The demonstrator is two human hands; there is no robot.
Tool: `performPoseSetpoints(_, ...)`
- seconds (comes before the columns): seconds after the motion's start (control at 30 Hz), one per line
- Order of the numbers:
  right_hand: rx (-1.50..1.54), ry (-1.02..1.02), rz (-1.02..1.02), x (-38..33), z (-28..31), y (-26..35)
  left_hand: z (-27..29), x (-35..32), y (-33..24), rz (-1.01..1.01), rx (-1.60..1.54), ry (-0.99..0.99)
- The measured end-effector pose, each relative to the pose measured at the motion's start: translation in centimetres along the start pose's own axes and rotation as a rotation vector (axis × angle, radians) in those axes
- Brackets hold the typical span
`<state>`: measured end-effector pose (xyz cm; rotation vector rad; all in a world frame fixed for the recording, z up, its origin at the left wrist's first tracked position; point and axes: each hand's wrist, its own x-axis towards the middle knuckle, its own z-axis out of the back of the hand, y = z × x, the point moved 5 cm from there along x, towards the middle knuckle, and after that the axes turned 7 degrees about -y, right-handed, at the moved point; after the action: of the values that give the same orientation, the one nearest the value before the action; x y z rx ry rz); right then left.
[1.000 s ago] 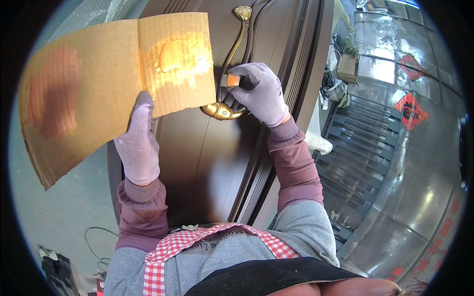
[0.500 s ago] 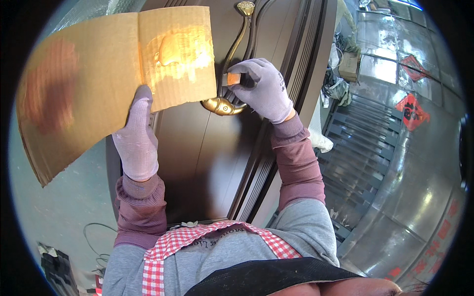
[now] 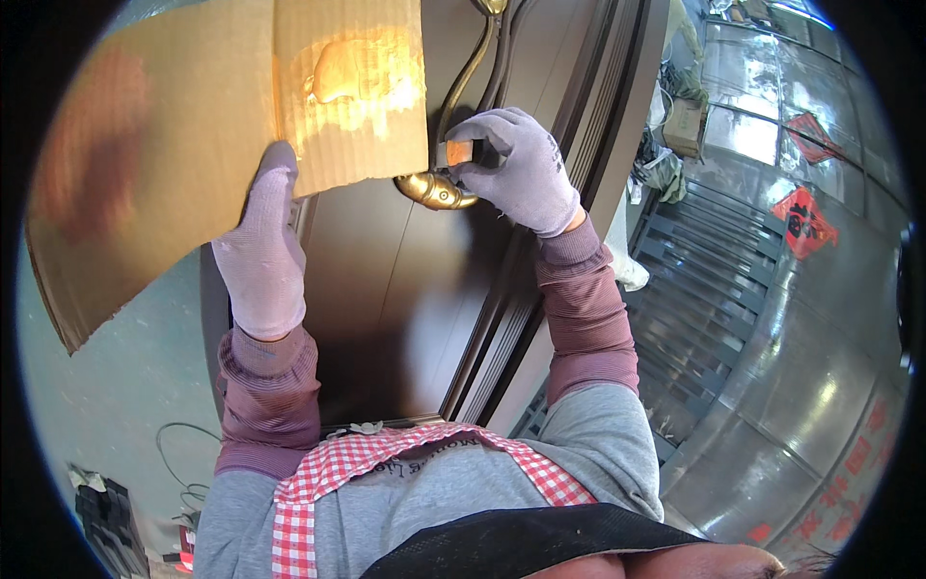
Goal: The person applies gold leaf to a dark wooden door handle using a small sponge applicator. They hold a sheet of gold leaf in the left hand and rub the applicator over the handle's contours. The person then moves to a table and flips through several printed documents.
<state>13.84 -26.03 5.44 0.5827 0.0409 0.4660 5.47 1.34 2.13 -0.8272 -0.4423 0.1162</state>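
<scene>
My left hand (image 3: 265, 241), in a pale lilac knit glove, grips a creased sheet of cardboard (image 3: 207, 125) by its lower edge. The thumb lies on the front; the fingers are hidden behind. Wet, shiny gold paint (image 3: 357, 72) covers part of the right panel, and a reddish smear (image 3: 96, 145) marks the left one. Between thumb and fingers, my gloved right hand (image 3: 526, 174) pinches a small block with an orange face (image 3: 457, 152), perhaps a sponge. It is close beside the cardboard's right edge, in front of a curved gold and dark door handle (image 3: 439, 191), which it partly hides.
The handle is on a dark brown panelled door (image 3: 386, 318) with a grooved frame (image 3: 555, 212). Grey slats (image 3: 704, 280) and shiny metal sheeting (image 3: 801, 357) are at the right. A thin cable (image 3: 174, 449) and a black object (image 3: 111, 521) are at the lower left.
The cardboard and my left hand have shifted slightly upward in the picture, and the door handle shows higher too. My right hand still pinches the block, at nearly the same place.
</scene>
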Motion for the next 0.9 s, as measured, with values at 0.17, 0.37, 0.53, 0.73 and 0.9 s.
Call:
performPoseSetpoints(0.17,-0.015,-0.107,0.023,0.6,0.3,-0.5,-0.2,-0.1,0.3,-0.077,0.053,-0.018)
performPoseSetpoints(0.37,0.012,0.021,0.097,-0.2,-0.2,0.6,-0.2,-0.2,0.4,-0.058,-0.013,-0.034)
performPoseSetpoints(0.53,-0.062,-0.055,0.106,-0.4,0.1,0.1,-0.4,-0.5,0.6,-0.016,-0.03,-0.038)
performPoseSetpoints(0.73,-0.032,0.022,0.127,-1.0,-0.5,0.9,-0.1,-0.2,0.5,-0.048,0.046,-0.01)
performPoseSetpoints(0.9,-0.085,-0.116,0.133,-0.8,0.0,0.6,-0.2,-0.2,0.6,-0.098,0.026,-0.053)
